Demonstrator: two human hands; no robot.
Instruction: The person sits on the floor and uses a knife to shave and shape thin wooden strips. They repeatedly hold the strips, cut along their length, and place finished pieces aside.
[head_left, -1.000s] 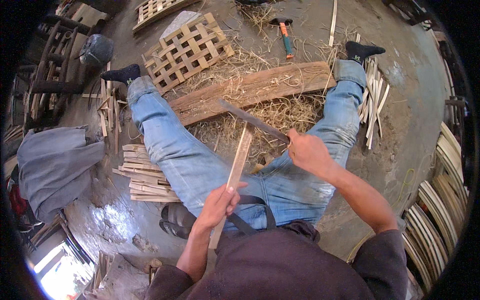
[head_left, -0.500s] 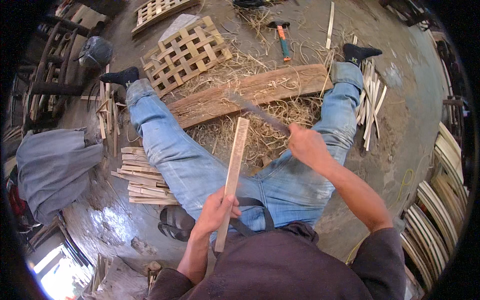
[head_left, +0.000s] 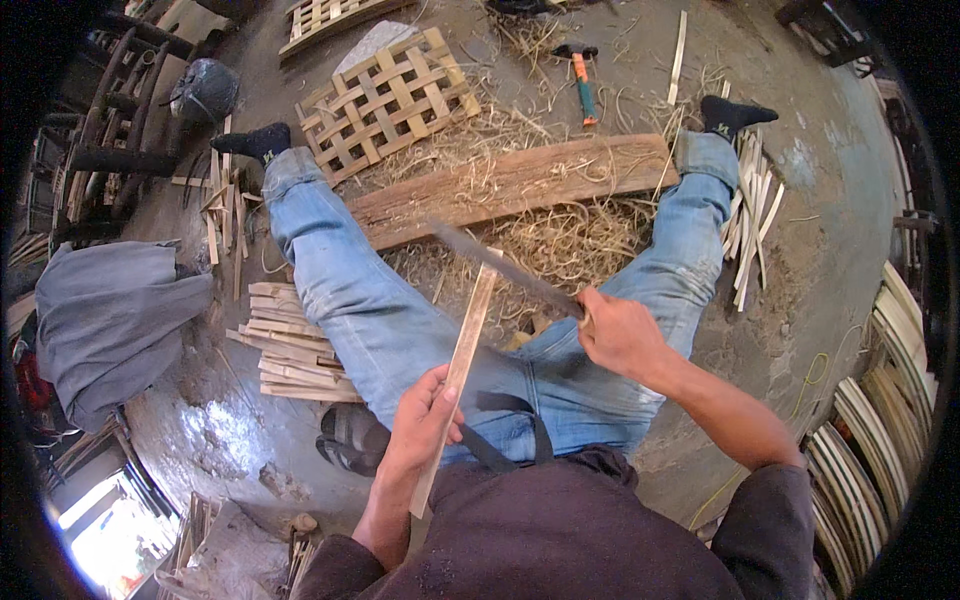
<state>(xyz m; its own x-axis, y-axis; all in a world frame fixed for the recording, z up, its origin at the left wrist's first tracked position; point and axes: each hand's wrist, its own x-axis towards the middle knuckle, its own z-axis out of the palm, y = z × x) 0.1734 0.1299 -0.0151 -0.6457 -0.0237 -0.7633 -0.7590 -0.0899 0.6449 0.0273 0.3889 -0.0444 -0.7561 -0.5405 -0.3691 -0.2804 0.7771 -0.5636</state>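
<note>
My left hand [head_left: 423, 420] grips the strip [head_left: 471, 335], my right hand [head_left: 622, 333] the blade [head_left: 525, 280]. Beyond my left hand they cross again, apparently for shaving.

1. Top [head_left: 560, 535]: dark brownish-purple cloth, with loose, half-length sleeves [head_left: 768, 520].
2. Left hand [head_left: 423, 415] and right hand [head_left: 622, 332]: bare, as are the forearms [head_left: 728, 415].
3. Jeans [head_left: 345, 275]: faded blue denim, scuffed whitish in patches, with thick rolled cuffs [head_left: 707, 160].
4. Straps [head_left: 542, 435]: dark, flat bands lying over the front of the jeans.
5. Socks [head_left: 740, 112]: black, each with a small pale marking [head_left: 267, 157] on its upper part.
</note>
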